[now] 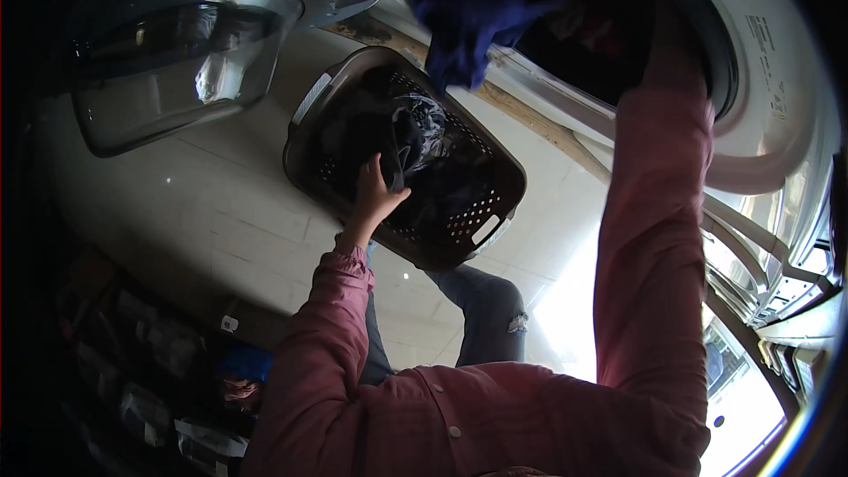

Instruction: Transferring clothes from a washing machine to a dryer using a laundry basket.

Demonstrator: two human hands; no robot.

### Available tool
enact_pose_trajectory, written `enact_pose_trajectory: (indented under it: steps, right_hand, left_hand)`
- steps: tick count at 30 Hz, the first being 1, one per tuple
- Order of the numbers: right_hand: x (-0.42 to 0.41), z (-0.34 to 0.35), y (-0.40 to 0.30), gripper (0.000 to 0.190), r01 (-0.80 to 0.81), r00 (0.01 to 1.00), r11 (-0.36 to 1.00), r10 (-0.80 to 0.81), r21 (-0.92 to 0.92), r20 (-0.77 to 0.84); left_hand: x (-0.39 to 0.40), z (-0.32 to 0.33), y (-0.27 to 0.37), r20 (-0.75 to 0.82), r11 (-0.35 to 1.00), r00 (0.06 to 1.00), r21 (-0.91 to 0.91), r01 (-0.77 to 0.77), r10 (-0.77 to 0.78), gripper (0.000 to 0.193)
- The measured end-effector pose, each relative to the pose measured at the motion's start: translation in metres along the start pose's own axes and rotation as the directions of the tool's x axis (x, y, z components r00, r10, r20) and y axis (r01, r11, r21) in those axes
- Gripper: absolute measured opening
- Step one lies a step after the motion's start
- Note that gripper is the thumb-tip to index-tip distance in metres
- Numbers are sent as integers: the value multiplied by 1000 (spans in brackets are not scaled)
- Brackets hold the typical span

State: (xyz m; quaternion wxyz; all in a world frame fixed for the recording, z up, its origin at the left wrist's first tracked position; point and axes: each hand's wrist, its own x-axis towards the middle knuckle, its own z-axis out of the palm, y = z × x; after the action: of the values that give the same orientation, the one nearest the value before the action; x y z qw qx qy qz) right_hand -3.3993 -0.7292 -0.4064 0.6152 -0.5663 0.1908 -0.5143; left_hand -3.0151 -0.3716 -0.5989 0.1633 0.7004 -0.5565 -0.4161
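My left hand (379, 197) reaches over the near side of a dark brown plastic laundry basket (519, 179). Its thumb and a finger are spread beside a dark grey cloth (401, 139); whether it grips the cloth is unclear. Dark clothes and a patterned black-and-white garment (429, 120) lie in the basket. My right arm goes into the drum opening of a front-loading Maytag machine (762, 112), where my right hand (670, 30) is lost in shadow. A blurred dark blue garment (474, 23) hangs out over the opening's lip, above the basket's far edge.
The machine's round glass door (179, 79) stands swung out at the left. A wooden board (530, 118) runs along the machine's base on the tiled floor (245, 192). Dark shelving or boxes with packaged items (146, 411) sit at lower left. Bright light enters at right.
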Motion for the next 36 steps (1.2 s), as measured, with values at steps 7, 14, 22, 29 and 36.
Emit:
enact_pose_trajectory:
  steps: [7, 14, 22, 29, 36]
  right_hand:
    - [48, -24, 92, 46, 123, 945, 546, -321, -828, -71]
    - [16, 134, 131, 50, -59, 824, -398, -537, -915, 180]
    - [-1, 62, 91, 59, -359, 788, -34, 524, -933, -322]
    - [29, -47, 13, 47, -507, 853, 186, 243, -841, -461]
    - [-86, 218, 57, 122, -73, 547, 209, 826, -975, 136]
  left_hand:
    - [4, 45, 3, -87, 927, 962, 258, 272, -258, 124]
    - [17, 37, -48, -31, 864, 894, 246, 440, -446, 95]
    - [0, 23, -85, -17, 973, 977, 78, 215, -214, 36]
    - [-8, -17, 67, -16, 709, 992, -701, 76, -123, 44]
    - [-25, -67, 89, 257, 118, 926, -947, 298, -277, 32]
